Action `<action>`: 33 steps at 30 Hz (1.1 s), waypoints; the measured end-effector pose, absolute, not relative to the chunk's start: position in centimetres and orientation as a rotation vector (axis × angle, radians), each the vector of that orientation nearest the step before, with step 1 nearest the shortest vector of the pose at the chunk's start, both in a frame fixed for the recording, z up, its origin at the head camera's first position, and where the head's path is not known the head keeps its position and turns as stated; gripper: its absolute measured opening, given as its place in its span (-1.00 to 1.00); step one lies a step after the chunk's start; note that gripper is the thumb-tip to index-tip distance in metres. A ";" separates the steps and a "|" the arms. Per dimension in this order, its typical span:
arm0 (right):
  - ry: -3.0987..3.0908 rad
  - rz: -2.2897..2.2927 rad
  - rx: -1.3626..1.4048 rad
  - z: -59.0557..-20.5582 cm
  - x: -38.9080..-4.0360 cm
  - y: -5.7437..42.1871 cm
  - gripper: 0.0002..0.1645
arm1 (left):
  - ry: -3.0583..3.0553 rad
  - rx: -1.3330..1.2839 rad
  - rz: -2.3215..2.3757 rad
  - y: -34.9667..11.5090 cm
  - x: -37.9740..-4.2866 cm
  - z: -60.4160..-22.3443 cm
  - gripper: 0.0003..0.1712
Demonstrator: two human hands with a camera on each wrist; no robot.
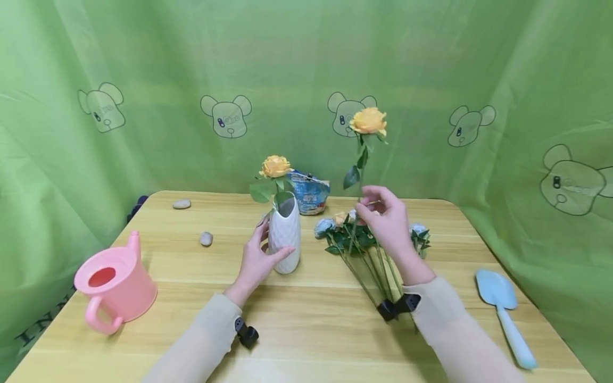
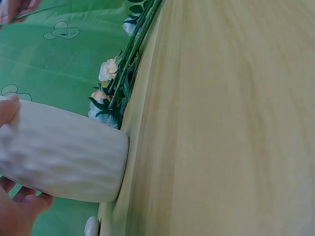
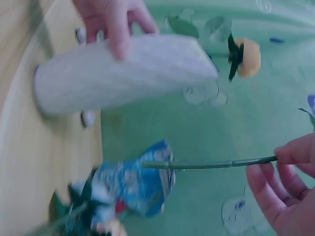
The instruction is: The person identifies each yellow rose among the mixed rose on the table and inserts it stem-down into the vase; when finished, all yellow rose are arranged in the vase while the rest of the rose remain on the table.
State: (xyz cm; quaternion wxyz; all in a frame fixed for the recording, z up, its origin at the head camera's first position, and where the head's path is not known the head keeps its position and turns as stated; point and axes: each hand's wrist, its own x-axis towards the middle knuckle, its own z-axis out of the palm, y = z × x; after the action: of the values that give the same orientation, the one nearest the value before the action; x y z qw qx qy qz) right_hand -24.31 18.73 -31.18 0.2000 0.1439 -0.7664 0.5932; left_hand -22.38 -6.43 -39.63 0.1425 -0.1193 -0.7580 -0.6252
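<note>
A white textured vase (image 1: 285, 236) stands on the table with one yellow-orange rose (image 1: 276, 166) in its mouth. My left hand (image 1: 259, 258) holds the vase from the left, thumb across the front and fingers round the far side. My right hand (image 1: 384, 217) pinches the green stem (image 3: 211, 164) of a second yellow-orange rose (image 1: 369, 121), upright to the right of the vase. In the right wrist view the stem's lower end sticks out free below the fingertips. Beneath the right hand, several blue and peach artificial roses (image 1: 354, 234) lie with their stems toward me.
A pink watering can (image 1: 119, 287) stands at the left, and a light blue toy shovel (image 1: 505, 316) lies at the right. Two grey stones, a far one (image 1: 182, 204) and a nearer one (image 1: 206, 239), lie left of the vase. Behind it sits a blue printed bag (image 1: 310, 194).
</note>
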 end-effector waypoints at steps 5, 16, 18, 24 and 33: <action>-1.988 1.746 0.590 -29.5 -24.8 14.6 -0.60 | -2.160 -0.338 -1.804 -6.5 -22.5 -39.6 -0.05; -1.663 1.672 0.813 -26.2 -25.2 9.1 -0.71 | -2.170 -0.362 -1.822 -6.5 -22.9 -40.0 -0.05; -1.644 1.635 0.825 -26.0 -25.5 8.6 -0.73 | -2.166 -0.374 -1.829 -6.6 -23.0 -40.0 -0.05; -1.771 1.498 0.746 -26.6 -25.1 7.8 -0.79 | -2.172 -0.380 -1.852 -6.6 -23.2 -40.2 -0.05; -1.855 1.297 0.866 -31.0 -26.2 7.9 -0.81 | -2.155 -0.384 -1.872 -7.0 -25.5 -43.2 -0.01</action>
State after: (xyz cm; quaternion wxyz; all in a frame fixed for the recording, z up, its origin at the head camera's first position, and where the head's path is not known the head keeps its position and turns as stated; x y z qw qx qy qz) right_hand -26.24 7.86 -30.97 0.3512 0.3345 -0.7167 0.5011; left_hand -25.48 -7.03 -43.16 0.1303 -0.1321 -0.7418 -0.6444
